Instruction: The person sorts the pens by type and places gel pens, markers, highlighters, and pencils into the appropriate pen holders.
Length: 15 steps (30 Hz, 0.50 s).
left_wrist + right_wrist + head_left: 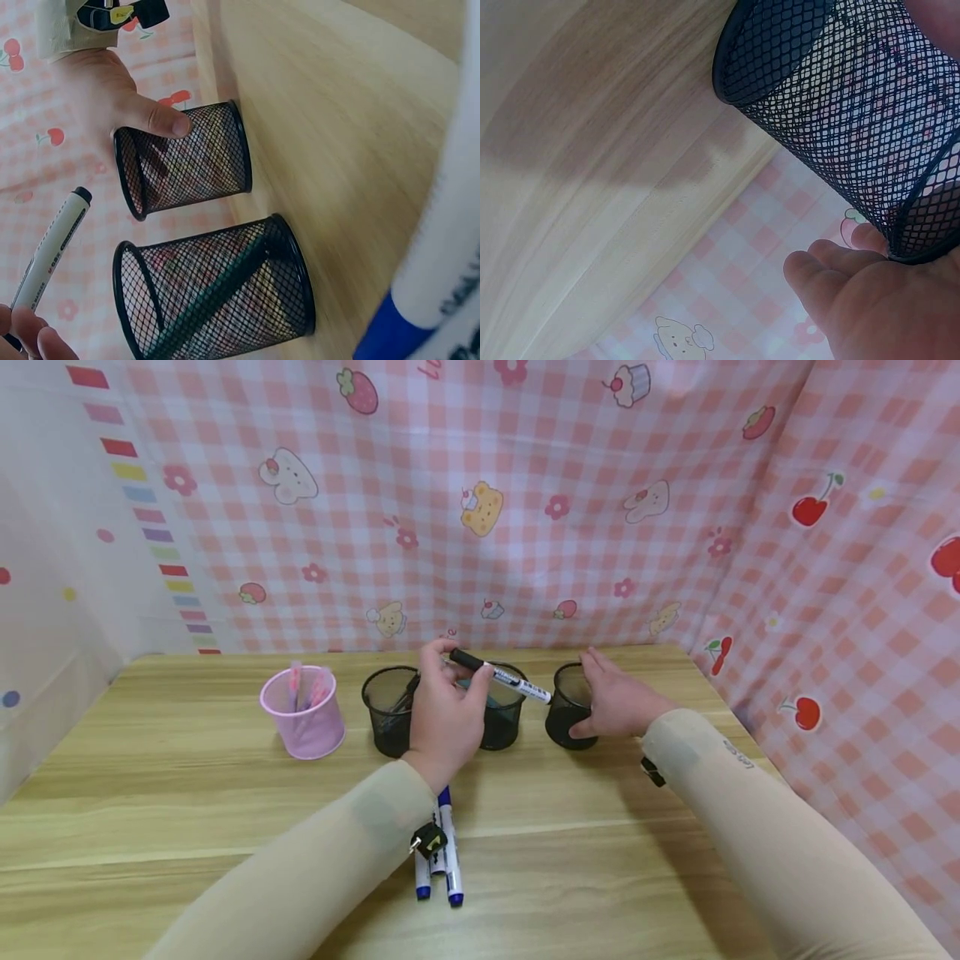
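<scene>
My left hand (448, 714) pinches a black-capped whiteboard marker (517, 683) in the head view, its far end pointing right and slightly down. The marker (51, 251) hangs in the air, apart from the mesh cups. My right hand (622, 697) holds the rightmost black mesh pen cup (562, 727), thumb on the near side and fingers on the far side. In the right wrist view, that upright cup (855, 97) shows nothing inside. Behind my left hand stands another black mesh cup (501, 727), with a green pen-like item (217, 296) visible through its mesh.
Left of my hand, a black mesh cup (390, 731) contains dark pens. A pink cup (311, 731) with pink pens stands further left. Several blue-capped markers (452, 852) lie on the wooden table (187, 827) below my left forearm. Checked cloth (525, 460) hangs behind.
</scene>
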Tool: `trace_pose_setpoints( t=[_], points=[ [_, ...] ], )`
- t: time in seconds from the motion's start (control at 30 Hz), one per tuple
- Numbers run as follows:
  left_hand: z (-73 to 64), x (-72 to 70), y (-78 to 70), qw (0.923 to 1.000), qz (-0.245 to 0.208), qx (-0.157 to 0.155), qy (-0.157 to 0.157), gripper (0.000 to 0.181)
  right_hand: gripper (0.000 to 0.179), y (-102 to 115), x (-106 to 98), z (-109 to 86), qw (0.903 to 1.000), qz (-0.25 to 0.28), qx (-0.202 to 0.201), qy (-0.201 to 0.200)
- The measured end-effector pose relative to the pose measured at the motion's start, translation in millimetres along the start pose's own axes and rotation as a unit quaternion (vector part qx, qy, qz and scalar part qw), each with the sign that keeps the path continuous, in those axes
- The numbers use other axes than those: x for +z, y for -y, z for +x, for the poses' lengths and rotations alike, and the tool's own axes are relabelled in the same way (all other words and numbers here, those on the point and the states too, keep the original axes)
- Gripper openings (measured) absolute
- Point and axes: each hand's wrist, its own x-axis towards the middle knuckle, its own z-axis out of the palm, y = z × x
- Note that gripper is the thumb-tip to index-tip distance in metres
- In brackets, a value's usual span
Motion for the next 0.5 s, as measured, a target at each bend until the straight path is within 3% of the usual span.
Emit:
trace_pose_setpoints(
  t=[0.5],
  points=[
    [5.0,21.4,-6.2,0.9995,0.027,-0.003,-0.013,0.048,0.132,1.6,-0.8,-1.5,1.0000,0.002,-0.006,0.001]
  ],
)
